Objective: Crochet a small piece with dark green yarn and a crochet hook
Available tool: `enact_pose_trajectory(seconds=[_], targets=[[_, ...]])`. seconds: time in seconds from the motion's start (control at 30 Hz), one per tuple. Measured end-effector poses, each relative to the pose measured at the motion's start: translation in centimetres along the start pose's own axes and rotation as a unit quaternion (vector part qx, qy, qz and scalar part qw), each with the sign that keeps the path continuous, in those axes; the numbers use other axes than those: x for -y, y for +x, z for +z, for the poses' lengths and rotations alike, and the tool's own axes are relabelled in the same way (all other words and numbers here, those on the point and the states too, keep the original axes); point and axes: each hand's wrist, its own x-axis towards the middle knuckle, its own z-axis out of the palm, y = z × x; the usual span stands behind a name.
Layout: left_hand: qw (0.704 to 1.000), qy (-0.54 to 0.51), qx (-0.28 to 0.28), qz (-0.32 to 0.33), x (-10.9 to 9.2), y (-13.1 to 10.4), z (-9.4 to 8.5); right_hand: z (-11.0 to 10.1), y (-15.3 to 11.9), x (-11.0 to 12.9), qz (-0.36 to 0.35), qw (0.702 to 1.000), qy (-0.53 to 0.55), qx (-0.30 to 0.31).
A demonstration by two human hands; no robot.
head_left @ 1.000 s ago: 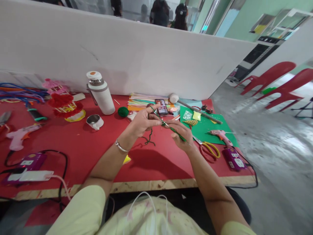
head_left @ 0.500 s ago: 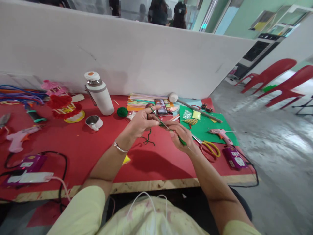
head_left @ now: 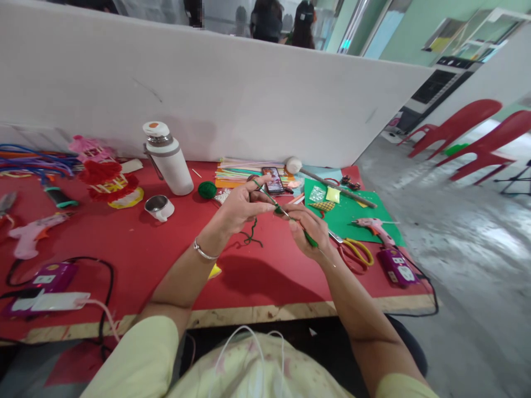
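My right hand (head_left: 307, 229) is closed round a crochet hook with a green handle (head_left: 310, 239), its metal shaft pointing up and left. Dark green yarn (head_left: 279, 209) forms a small piece at the hook's tip, between my two hands. My left hand (head_left: 240, 208) pinches this yarn piece, with a strand running over its raised index finger. A loose green yarn tail (head_left: 251, 233) hangs below onto the red table. Left of my left hand lies a green yarn ball (head_left: 207, 190).
Behind my hands are a phone (head_left: 272, 180) and pipe cleaners (head_left: 236, 171). A white bottle (head_left: 169, 160) and metal cup (head_left: 159, 208) stand left. Scissors (head_left: 355, 254), a green sheet (head_left: 373, 204) and a pink glue gun (head_left: 376, 228) lie right. People are beyond the white partition (head_left: 249, 99).
The hook and my right hand have shifted slightly to the right. The yarn piece has moved a little right with them; my left hand keeps nearly the same place.
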Motion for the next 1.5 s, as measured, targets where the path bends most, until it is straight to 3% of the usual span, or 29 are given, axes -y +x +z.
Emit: enact_pose_trajectory(seconds=[0.27,0.43,0.67,0.9,1.03,1.13,1.27,1.4,1.5], targets=[[1.000,0.003,-0.003,0.017,0.6,0.0,-0.1,1.0,-0.5,-0.5,-0.022,1.000,0.004,-0.007],[0.999,-0.019,0.023,-0.025,0.7,-0.2,0.4,1.8,-1.3,-1.3,-0.066,0.996,-0.050,-0.030],[0.999,-0.037,0.021,-0.013,0.1,-0.5,0.6,0.5,-0.3,-1.1,-0.110,0.988,-0.104,0.014],[0.999,0.031,0.012,0.004,0.6,-0.2,0.5,-0.4,0.1,-1.3,-0.089,0.994,-0.062,0.032],[0.992,0.086,-0.057,0.076,1.6,-0.1,1.7,0.8,-0.1,-1.3,-0.035,0.995,-0.086,0.027],[0.993,0.000,-0.096,0.061,2.0,-0.2,2.4,2.6,-0.6,-1.2,-0.029,0.986,-0.158,-0.050],[0.996,-0.083,-0.016,-0.026,1.3,-0.3,1.6,3.6,-0.8,-2.0,-0.086,0.981,-0.157,-0.076],[0.992,-0.085,0.054,-0.074,0.4,-0.2,0.1,2.0,0.0,-3.2,-0.171,0.977,-0.126,-0.014],[0.995,-0.055,0.062,-0.062,0.3,-0.2,-0.4,0.4,0.5,-3.4,-0.185,0.975,-0.115,0.046]])
